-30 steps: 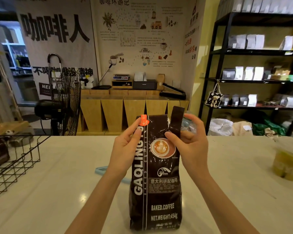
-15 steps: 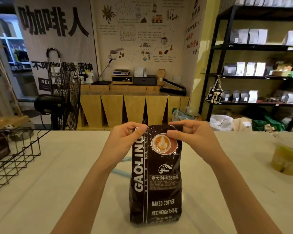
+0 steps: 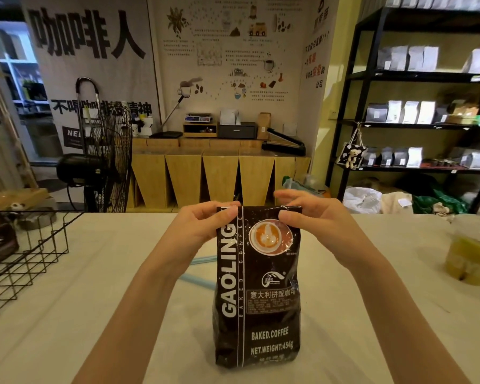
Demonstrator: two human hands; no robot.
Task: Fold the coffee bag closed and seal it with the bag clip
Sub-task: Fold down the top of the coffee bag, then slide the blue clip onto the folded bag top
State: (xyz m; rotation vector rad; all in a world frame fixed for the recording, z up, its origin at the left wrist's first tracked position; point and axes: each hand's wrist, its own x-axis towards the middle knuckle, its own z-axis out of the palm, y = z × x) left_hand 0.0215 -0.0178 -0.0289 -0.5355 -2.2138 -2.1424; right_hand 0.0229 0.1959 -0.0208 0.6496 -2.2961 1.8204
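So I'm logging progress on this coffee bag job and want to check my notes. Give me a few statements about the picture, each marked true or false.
1. Both hands hold the top of the coffee bag. True: left hand, right hand.
2. The bag lies flat on the table. False: it stands upright.
3. A clip is already clamped on the bag's top. False: none shows there; a light blue object lies behind the left forearm.
4. A wire basket sits at the left. True.
5. The drink cup stands left of the bag. False: right.
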